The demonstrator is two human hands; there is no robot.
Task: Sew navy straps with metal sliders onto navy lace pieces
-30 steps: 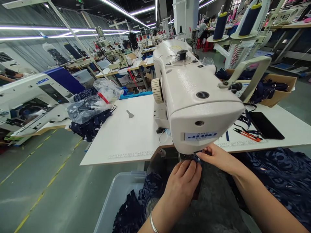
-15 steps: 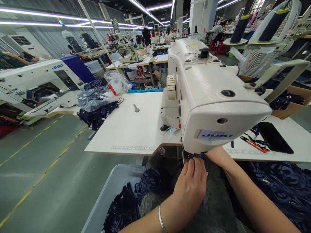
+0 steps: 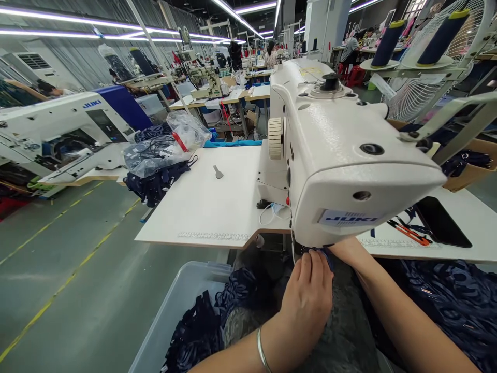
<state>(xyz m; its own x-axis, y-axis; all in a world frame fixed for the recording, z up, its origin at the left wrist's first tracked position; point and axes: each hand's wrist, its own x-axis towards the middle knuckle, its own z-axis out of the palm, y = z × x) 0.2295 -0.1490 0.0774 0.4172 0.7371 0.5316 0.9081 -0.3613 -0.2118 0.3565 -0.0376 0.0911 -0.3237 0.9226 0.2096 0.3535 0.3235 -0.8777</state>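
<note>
My left hand (image 3: 308,292), with a silver bangle (image 3: 262,349) on its wrist, is at the needle end of a white JUKI sewing machine (image 3: 349,171). Its fingers are curled down together over a bit of navy fabric (image 3: 327,257), most of which is hidden beneath the hand and the machine head. From the right, my right hand (image 3: 345,249) reaches in behind the head; only the wrist and its edge show, and its fingers are out of sight. A white thread or cord hangs close to the left fingertips.
Below left, a clear plastic bin (image 3: 166,303) holds navy straps (image 3: 200,326). More navy strapping (image 3: 454,295) is heaped at the right. On the white table (image 3: 217,207) lie a small metal plate (image 3: 218,172), orange-handled snips (image 3: 413,235) and a black phone (image 3: 442,223). Thread cones (image 3: 388,44) stand behind.
My view has shifted slightly, so the machine head appears a little farther right. Both hands stay at the needle area, with the left hand in nearly the same pose.
</note>
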